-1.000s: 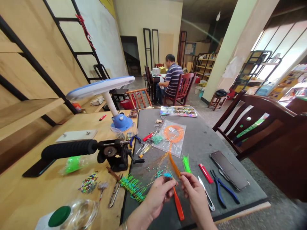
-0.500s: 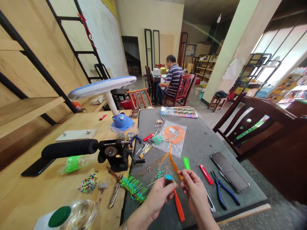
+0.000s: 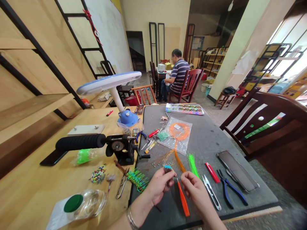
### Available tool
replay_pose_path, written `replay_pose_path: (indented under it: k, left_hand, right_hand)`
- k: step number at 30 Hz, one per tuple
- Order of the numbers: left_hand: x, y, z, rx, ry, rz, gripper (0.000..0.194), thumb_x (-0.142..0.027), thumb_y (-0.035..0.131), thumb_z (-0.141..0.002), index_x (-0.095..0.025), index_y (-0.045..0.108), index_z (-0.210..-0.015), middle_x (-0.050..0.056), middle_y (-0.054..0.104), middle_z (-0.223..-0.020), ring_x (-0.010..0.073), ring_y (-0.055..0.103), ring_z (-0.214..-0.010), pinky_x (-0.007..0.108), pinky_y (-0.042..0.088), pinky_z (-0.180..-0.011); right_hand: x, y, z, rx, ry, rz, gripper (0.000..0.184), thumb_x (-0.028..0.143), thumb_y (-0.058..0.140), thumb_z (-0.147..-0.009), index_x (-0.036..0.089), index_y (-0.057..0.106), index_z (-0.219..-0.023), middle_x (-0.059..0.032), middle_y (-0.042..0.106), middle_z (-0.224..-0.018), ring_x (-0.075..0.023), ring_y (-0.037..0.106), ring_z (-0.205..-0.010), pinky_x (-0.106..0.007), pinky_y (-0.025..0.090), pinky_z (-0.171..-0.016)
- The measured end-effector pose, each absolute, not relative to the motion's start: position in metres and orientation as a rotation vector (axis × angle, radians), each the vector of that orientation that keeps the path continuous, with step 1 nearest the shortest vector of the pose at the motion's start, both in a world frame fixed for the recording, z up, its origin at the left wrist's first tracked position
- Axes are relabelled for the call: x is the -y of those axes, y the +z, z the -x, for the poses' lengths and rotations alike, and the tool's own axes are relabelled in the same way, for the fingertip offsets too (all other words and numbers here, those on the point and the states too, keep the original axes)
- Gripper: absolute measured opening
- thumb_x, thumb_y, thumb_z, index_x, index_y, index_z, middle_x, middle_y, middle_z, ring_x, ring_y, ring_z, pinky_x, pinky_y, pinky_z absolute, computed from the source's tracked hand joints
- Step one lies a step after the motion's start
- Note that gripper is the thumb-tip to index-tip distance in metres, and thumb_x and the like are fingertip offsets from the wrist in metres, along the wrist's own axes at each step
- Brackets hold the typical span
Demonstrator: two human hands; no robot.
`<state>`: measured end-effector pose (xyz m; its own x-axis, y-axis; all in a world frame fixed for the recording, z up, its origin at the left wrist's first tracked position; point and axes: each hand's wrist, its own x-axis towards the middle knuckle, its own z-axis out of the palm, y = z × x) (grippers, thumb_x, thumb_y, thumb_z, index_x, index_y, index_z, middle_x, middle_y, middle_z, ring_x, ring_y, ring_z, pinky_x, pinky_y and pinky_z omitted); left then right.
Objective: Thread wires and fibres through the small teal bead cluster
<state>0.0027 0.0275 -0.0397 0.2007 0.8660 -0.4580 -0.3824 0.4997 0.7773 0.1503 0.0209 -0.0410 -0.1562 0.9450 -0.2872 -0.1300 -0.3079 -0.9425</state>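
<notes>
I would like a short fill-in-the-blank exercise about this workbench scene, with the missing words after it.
Beads at the fingertips of the left hand are ____.
The pliers at the right of the table have ____ handles.
The cord coiled in the clear plastic bag is ____.
The seated person in the background wears a ____ shirt.

Missing words: turquoise, blue, orange, striped.
</notes>
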Motion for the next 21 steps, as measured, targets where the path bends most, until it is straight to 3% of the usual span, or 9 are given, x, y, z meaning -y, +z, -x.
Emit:
replay_pose_path:
  k: [3, 7, 15, 21]
  left_hand:
    - [-0.029, -0.042, -0.001, -0.995, 0.947, -0.548, 0.04, -0.043, 0.076, -0.06, -0.014, 0.055, -0.077, -0.006, 0.047, -0.062, 0.0024, 0.034, -0.046, 0.017, 0.009, -0.041]
    - [-0.029, -0.047, 0.001, -0.951, 0.953, -0.527, 0.04, -0.04, 0.077, -0.06, -0.013, 0.053, -0.077, -0.004, 0.049, -0.067, 0.0019, 0.036, -0.047, 0.017, 0.008, -0.041]
    - [-0.031, -0.052, 0.004, -0.867, 0.899, -0.421, 0.039, -0.038, 0.079, -0.061, -0.012, 0.055, -0.076, -0.007, 0.041, -0.052, 0.0016, 0.031, -0.041, 0.016, 0.008, -0.039]
    - [-0.03, -0.058, 0.005, -0.846, 0.954, -0.358, 0.035, -0.026, 0.08, -0.061, -0.014, 0.051, -0.076, -0.006, 0.046, -0.059, 0.0001, 0.033, -0.042, 0.013, 0.01, -0.038]
  right_hand:
    - [-0.018, -0.041, -0.144, 1.081, 1.647, 1.235, 0.035, 0.05, 0.068, -0.067, 0.019, 0.05, -0.066, 0.0092, 0.039, -0.05, -0.0047, 0.03, -0.041, -0.017, 0.021, -0.039]
    - [-0.017, -0.046, -0.137, 1.087, 1.686, 1.233, 0.036, 0.052, 0.063, -0.068, 0.02, 0.048, -0.065, 0.0071, 0.049, -0.056, -0.0042, 0.033, -0.038, -0.018, 0.021, -0.036]
    - [-0.02, -0.057, -0.131, 1.232, 1.664, 1.284, 0.033, 0.049, 0.06, -0.072, 0.019, 0.049, -0.064, 0.0076, 0.048, -0.046, -0.0051, 0.038, -0.036, -0.016, 0.026, -0.036]
    - [-0.023, -0.056, -0.127, 1.209, 1.689, 1.266, 0.033, 0.049, 0.062, -0.069, 0.018, 0.05, -0.063, 0.0058, 0.053, -0.052, -0.0047, 0.041, -0.037, -0.015, 0.028, -0.035]
